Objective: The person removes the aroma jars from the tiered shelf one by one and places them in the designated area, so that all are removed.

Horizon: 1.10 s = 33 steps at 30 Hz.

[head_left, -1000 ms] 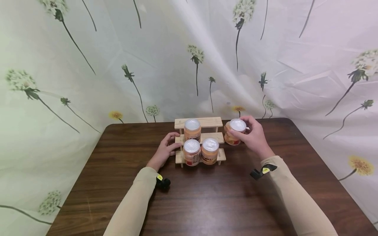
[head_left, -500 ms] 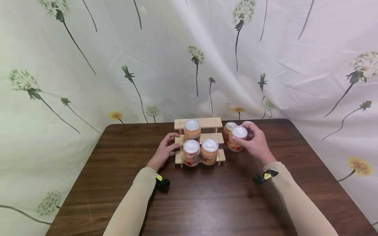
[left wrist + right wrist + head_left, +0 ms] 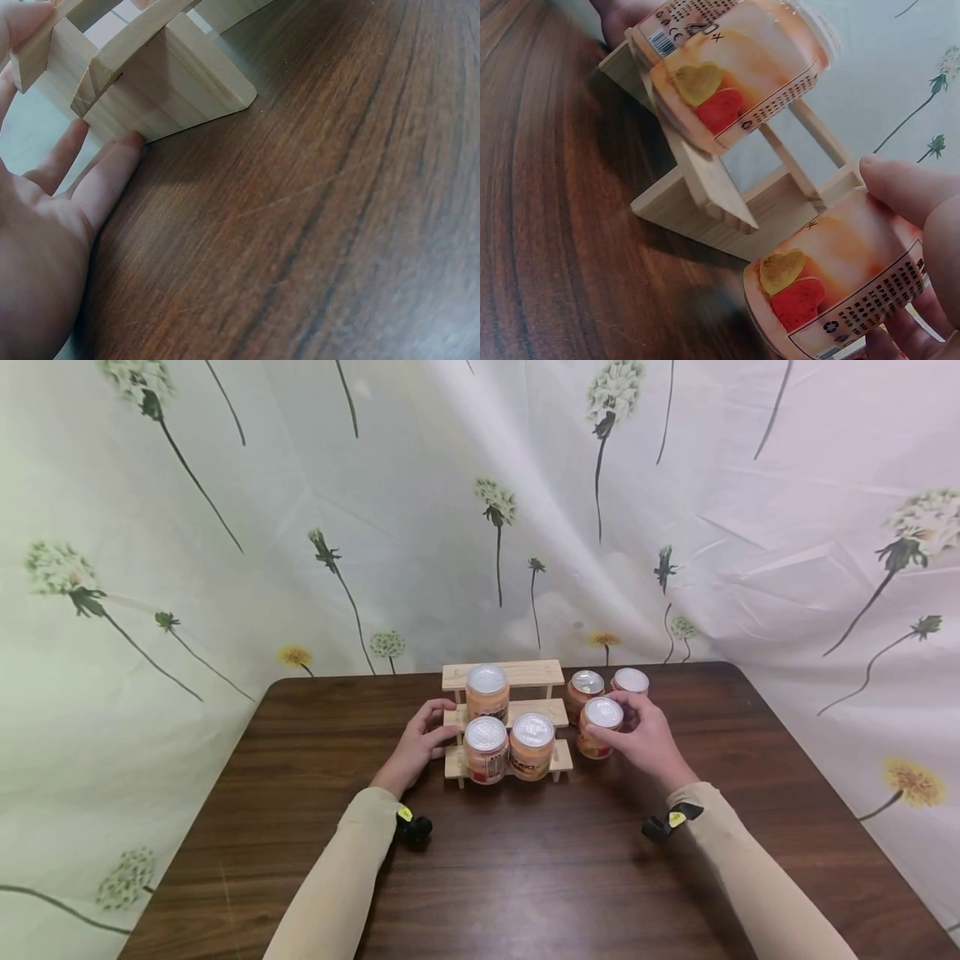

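My right hand [image 3: 645, 737] grips an orange jar [image 3: 595, 741] with a silvery lid, thumb on one side and fingers on the other. That jar is just right of a small three-step wooden rack [image 3: 546, 712], apart from it; the right wrist view shows red and yellow hearts on its label [image 3: 817, 277]. At the rack's left end my left hand [image 3: 417, 745] touches the wood with extended fingers. In the left wrist view its fingertips [image 3: 124, 150] rest against the side panel [image 3: 161, 94]. Two similar jars stand on the front step and one on the middle step.
Behind the held jar are two more jars, one beside the rack [image 3: 581, 693] and one farther right [image 3: 631, 680], partly hidden by my hand. The dark wooden table [image 3: 525, 868] ends at a flower-printed curtain [image 3: 420, 510].
My right hand has brought its jar toward me, away from the back of the table, uncovering the two jars behind. My left hand and the rack have stayed in place.
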Available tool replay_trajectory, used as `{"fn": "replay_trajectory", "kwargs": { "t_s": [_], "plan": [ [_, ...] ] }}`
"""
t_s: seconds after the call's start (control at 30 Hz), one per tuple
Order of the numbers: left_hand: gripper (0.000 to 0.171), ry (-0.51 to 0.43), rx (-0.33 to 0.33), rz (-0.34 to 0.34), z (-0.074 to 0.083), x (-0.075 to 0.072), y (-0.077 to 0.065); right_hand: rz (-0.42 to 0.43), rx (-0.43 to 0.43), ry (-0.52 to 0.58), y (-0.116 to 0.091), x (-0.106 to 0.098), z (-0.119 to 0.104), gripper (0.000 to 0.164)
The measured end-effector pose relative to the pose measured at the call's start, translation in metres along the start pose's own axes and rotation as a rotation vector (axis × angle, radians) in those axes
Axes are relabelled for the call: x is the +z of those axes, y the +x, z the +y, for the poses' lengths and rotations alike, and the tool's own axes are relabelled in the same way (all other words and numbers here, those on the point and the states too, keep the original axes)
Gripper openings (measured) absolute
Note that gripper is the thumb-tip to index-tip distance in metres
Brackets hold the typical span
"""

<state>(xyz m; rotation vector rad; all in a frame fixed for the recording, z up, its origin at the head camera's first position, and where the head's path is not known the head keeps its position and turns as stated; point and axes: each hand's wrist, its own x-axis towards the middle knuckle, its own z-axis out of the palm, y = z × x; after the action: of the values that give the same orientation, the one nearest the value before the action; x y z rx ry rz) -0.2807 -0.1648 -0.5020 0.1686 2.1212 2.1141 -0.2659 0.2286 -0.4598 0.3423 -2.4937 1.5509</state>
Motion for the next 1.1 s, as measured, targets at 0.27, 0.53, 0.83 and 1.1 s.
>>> {"fn": "replay_trajectory", "kwargs": {
  "t_s": [0.27, 0.53, 0.83, 1.1],
  "plan": [
    [0.040, -0.003, -0.008, 0.003, -0.003, 0.001, 0.000, -0.013, -0.020, -0.070, -0.005, 0.004, 0.012, 0.055],
    [0.041, -0.006, -0.001, -0.007, -0.002, 0.001, 0.000, -0.013, -0.006, -0.030, -0.006, 0.009, 0.016, 0.056],
    [0.040, -0.006, -0.005, -0.004, -0.003, -0.001, 0.002, -0.032, -0.012, -0.052, -0.003, 0.010, 0.020, 0.058],
    [0.042, -0.006, -0.005, -0.004, 0.000, -0.002, 0.002, -0.064, -0.003, -0.024, 0.001, 0.008, 0.020, 0.057]
  ]
}}
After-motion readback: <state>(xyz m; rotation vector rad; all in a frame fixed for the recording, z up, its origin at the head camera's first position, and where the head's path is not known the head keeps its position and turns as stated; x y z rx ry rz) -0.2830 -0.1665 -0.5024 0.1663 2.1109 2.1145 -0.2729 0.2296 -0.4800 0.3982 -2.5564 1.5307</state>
